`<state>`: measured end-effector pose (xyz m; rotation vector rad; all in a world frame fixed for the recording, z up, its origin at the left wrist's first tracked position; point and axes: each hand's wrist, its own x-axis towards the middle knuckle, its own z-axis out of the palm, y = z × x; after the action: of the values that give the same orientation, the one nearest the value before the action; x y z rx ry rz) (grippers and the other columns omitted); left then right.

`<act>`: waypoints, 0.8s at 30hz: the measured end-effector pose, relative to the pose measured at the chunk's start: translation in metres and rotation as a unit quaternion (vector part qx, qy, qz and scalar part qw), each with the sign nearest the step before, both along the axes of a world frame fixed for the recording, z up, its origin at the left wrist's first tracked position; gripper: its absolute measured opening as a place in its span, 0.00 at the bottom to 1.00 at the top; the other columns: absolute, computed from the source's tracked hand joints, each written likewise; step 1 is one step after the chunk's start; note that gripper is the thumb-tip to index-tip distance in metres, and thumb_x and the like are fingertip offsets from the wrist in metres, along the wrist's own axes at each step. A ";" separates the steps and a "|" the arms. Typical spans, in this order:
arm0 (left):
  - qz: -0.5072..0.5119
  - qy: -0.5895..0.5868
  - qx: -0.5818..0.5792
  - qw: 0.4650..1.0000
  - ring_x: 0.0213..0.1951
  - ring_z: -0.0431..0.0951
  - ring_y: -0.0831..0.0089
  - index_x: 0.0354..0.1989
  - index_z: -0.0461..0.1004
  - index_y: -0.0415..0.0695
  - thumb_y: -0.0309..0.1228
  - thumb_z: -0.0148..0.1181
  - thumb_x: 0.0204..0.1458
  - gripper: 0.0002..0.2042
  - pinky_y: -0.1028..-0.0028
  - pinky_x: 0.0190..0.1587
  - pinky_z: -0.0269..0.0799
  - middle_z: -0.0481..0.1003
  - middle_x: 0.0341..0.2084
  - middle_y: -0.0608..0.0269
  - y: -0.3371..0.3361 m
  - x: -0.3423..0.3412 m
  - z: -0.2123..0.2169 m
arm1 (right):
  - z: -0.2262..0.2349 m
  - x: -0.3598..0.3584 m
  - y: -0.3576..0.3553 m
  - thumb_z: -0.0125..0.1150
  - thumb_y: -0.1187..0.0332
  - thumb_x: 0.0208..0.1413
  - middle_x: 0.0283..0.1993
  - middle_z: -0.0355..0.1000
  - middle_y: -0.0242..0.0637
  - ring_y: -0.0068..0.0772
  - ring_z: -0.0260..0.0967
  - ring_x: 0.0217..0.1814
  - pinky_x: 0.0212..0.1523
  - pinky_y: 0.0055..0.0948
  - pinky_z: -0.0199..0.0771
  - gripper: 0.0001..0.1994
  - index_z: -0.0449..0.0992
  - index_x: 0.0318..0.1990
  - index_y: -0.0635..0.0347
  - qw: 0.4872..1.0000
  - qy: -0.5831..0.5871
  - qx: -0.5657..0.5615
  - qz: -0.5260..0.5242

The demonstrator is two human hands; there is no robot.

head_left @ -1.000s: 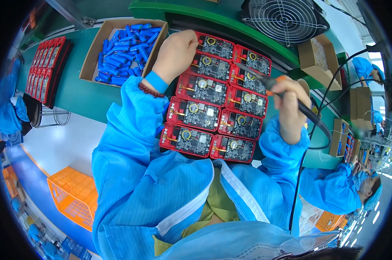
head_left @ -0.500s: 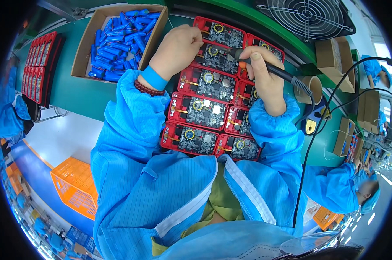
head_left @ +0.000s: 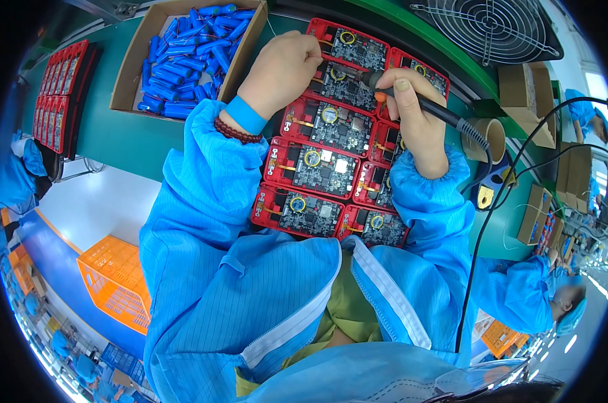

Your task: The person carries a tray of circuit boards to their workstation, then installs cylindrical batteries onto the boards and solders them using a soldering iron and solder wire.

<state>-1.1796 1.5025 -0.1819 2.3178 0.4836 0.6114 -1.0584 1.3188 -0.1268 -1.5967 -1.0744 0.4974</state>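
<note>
- Hands first: your right hand [head_left: 415, 117] is closed around a soldering iron [head_left: 411, 101], fingers wrapped on its dark handle, thumb on top near the orange collar.
- The iron's tip points toward your left hand, ending over a circuit board [head_left: 341, 77] in the second row from the far end of the tray.
- Your left hand [head_left: 284, 70] is curled, knuckles up, fingertips pinched down at the same board just beside the iron's tip. You cannot tell from this view whether those fingers hold anything; whatever is there is too small to make out.
- The two hands are near each other, with only the iron's tip between them.
- Both hands work over a block of red trays [head_left: 337, 144] holding dark circuit boards in two columns, reaching from your chest out past your fingers.
- A blue wrist strap [head_left: 245, 114] and a dark bead bracelet [head_left: 235, 131] sit on your left wrist, at the cuff of the blue sleeve.
- The iron's black cable [head_left: 485, 201] runs from behind your right hand, down past your right elbow.
- Beyond and to the outside of your left hand stands a cardboard box [head_left: 133, 70] full of blue cylindrical cells [head_left: 190, 50].
- Farther out on that side lies another stack of red trays [head_left: 59, 87].
- Just outside your right wrist stands a brown tape roll [head_left: 489, 138].
- Beyond your right hand sits a round wire fan grille [head_left: 499, 27].
- Below your right elbow, another person in blue [head_left: 532, 302] is working.
</note>
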 end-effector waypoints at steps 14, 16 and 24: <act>0.001 0.009 0.003 1.000 0.35 0.73 0.51 0.28 0.75 0.39 0.28 0.57 0.50 0.05 0.57 0.39 0.68 0.72 0.28 0.51 0.000 -0.001 -0.002 | 0.001 -0.002 -0.002 0.53 0.59 0.64 0.28 0.71 0.31 0.15 0.62 0.24 0.27 0.19 0.66 0.14 0.77 0.38 0.63 0.998 0.026 0.048 -0.004; -0.005 0.007 0.002 1.000 0.35 0.73 0.52 0.28 0.74 0.40 0.27 0.56 0.50 0.05 0.58 0.39 0.68 0.71 0.28 0.51 0.001 -0.002 -0.002 | 0.001 -0.002 -0.003 0.53 0.59 0.64 0.28 0.70 0.31 0.15 0.61 0.24 0.28 0.18 0.66 0.15 0.77 0.38 0.63 1.000 0.009 0.025 -0.004; -0.024 -0.001 0.029 0.999 0.30 0.71 0.58 0.30 0.73 0.39 0.26 0.56 0.52 0.03 0.64 0.34 0.66 0.68 0.26 0.54 0.001 -0.003 -0.003 | -0.003 0.000 -0.001 0.47 0.62 0.66 0.29 0.70 0.34 0.16 0.59 0.25 0.25 0.18 0.59 0.15 0.76 0.40 0.65 1.000 -0.010 0.013 0.002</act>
<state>-1.1825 1.5036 -0.1848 2.3759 0.4144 0.6111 -1.0584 1.3175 -0.1294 -1.5800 -1.0940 0.4696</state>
